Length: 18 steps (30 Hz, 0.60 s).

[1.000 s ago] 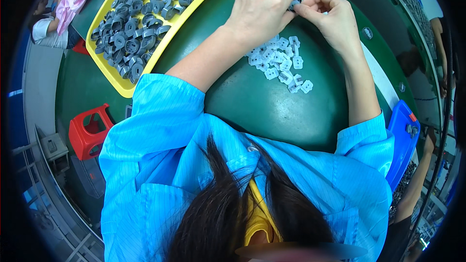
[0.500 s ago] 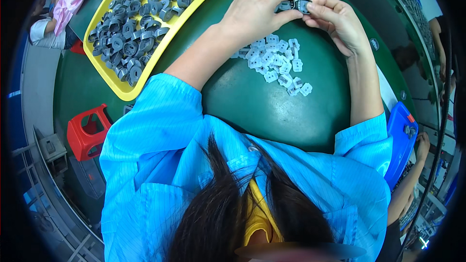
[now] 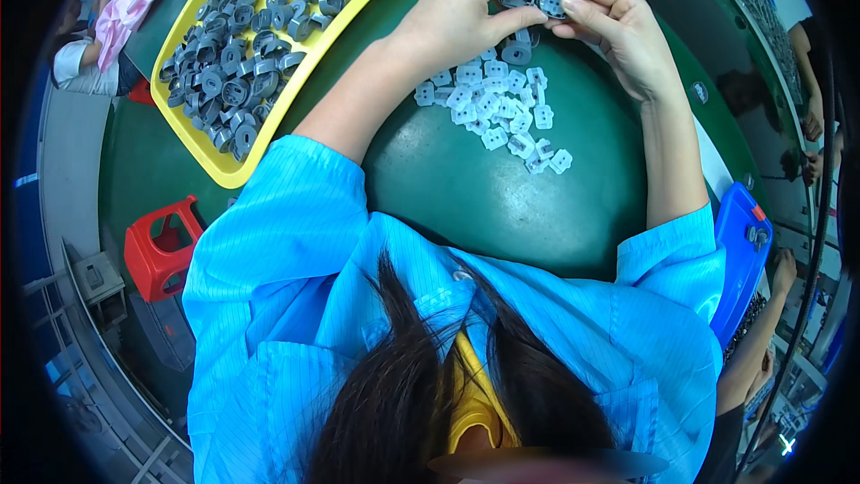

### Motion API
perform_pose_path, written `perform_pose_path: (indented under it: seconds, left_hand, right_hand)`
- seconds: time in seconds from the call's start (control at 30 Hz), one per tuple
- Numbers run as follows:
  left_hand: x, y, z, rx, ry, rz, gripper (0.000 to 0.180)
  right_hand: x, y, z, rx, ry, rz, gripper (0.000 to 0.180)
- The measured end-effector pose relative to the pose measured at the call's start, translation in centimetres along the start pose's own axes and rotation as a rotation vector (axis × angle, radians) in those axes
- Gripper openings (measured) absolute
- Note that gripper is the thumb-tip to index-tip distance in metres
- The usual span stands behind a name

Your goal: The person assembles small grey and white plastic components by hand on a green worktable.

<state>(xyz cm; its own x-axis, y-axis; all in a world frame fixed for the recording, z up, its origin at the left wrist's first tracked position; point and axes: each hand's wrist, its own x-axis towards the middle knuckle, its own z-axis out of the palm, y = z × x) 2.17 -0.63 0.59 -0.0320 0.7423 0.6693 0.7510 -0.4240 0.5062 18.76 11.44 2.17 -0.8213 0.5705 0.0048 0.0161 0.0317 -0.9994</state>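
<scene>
At the far side of the green table, my left hand (image 3: 452,13) is closed, with thumb and fingers pinching a small grey plastic part (image 3: 517,0). My right hand (image 3: 623,36) meets it from the right, and its thumb and forefinger grip the right end (image 3: 552,5) of that part. Whether this end is a separate piece I cannot tell. Just below my left fingers lies another grey plastic part (image 3: 517,52) on the table. Toward me is a loose pile of small translucent white plastic pieces (image 3: 488,106).
A yellow tray (image 3: 313,81) full of grey plastic parts stands to the left. Beyond its near corner is a red stool (image 3: 161,246). A blue tray (image 3: 739,264) sits by my right elbow. Other people's arms (image 3: 752,350) show at the right edge, and a pink cloth (image 3: 139,0) at upper left.
Both hands have shifted slightly up and left, still gripping the grey part. The loose grey part under my left hand has come into view beside the white pieces.
</scene>
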Motion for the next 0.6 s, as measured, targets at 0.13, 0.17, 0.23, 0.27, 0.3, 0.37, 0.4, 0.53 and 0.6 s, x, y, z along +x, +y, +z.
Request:
perform_pose_path:
  seconds: [0.13,0.17,0.23,0.27,0.3,0.37,0.4,0.53,0.6]
  left_hand:
    - [-0.3,-0.2,0.7,0.015,0.07,-0.023,0.03]
    - [-0.4,0.2,0.8,0.014,0.071,-0.027,0.03]
    - [-0.4,0.9,1.2,0.078,0.107,-0.029,0.027]
    - [-0.4,0.8,1.5,0.067,0.15,0.011,0.025]
    - [-0.5,0.8,1.7,0.067,0.152,0.008,0.025]
    - [-0.4,0.9,1.7,0.086,0.143,0.019,0.026]
    - [-0.5,0.8,1.6,0.088,0.147,0.02,0.026]
    - [-0.6,0.3,1.4,0.004,0.128,-0.078,0.027]
    - [-0.5,0.1,1.4,-0.017,0.127,-0.103,0.027]
  right_hand:
    - [0.1,0.2,-0.2,0.133,-0.023,0.063,0.025]
    - [0.1,0.3,-0.2,0.103,-0.018,0.049,0.022]
    - [0.3,0.4,-0.4,0.082,-0.017,0.023,0.022]
    - [0.3,0.5,-0.4,0.062,-0.013,-0.008,0.021]
    - [0.2,0.6,-0.5,0.061,-0.015,-0.005,0.021]
    - [0.4,0.7,-0.7,0.027,-0.017,-0.028,0.021]
    - [0.4,0.7,-0.6,0.024,-0.019,-0.031,0.021]
    - [0.4,-0.1,-0.2,0.145,-0.033,0.101,0.024]
    - [0.5,0.3,-0.8,0.313,-0.06,0.137,0.026]
